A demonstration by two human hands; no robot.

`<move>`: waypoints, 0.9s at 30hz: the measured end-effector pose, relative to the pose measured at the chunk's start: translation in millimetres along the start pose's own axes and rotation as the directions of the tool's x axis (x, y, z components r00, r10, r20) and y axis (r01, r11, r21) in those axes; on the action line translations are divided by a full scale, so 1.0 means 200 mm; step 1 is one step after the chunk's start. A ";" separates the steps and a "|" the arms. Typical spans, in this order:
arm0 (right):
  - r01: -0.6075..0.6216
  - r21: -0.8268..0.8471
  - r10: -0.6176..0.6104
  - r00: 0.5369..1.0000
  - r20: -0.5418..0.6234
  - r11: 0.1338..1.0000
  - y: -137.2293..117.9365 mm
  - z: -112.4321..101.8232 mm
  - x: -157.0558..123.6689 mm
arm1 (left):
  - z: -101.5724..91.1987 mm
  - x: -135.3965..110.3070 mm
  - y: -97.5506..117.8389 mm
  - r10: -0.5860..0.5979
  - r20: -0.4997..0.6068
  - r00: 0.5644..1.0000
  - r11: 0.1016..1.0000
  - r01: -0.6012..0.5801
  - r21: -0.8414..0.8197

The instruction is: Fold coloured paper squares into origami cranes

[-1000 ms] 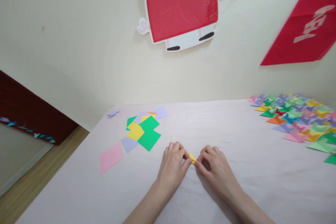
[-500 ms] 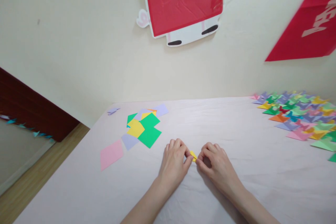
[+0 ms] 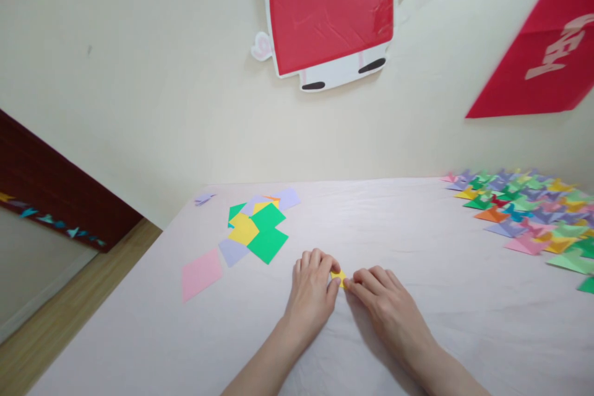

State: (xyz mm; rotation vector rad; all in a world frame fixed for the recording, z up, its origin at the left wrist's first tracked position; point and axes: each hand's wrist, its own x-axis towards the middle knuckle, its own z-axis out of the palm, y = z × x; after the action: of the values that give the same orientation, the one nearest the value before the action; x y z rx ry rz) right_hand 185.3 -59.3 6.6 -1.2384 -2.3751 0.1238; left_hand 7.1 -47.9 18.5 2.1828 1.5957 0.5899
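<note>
A small piece of folded yellow paper lies between my hands on the cloth-covered table. My left hand grips its left side, with thumb and index finger curled around it. My right hand has its fingers pressed together at the paper's lower right corner. Much of the paper is hidden under my fingertips, so its full folded shape does not show.
Loose paper squares lie at the left, among them a pink square and a green square. Many folded paper figures stand in rows at the right. A wall rises behind the table.
My right hand has flattened, its fingers drawing closer together at the paper's edge. More of the yellow paper's face shows now. The whole view has shifted slightly.
</note>
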 end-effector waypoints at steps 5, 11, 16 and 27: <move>0.160 -0.262 -0.177 0.983 -0.041 0.952 -0.02 0.03 -0.07 | 0.01 -0.01 0.02 -0.020 -0.028 0.999 1.000 0.020 -0.001; 0.212 -0.439 -0.220 0.975 0.032 0.873 -0.07 0.04 -0.10 | 0.02 -0.02 0.03 -0.040 -0.032 0.999 0.999 0.040 0.001; 0.204 -0.450 -0.205 0.978 0.046 0.870 -0.09 0.06 -0.10 | 0.01 -0.01 0.03 -0.057 -0.010 0.998 0.998 0.057 0.015; 0.208 -0.479 -0.209 0.977 0.053 0.853 -0.09 0.03 -0.10 | 0.05 -0.02 0.08 -0.099 -0.046 0.994 0.991 0.103 0.086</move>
State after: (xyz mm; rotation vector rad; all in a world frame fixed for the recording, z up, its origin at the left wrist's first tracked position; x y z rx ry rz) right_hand 178.7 -85.9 -1.7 -1.1625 -2.6111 -0.5760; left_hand 24.8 -56.2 18.7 2.1493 1.7739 0.5480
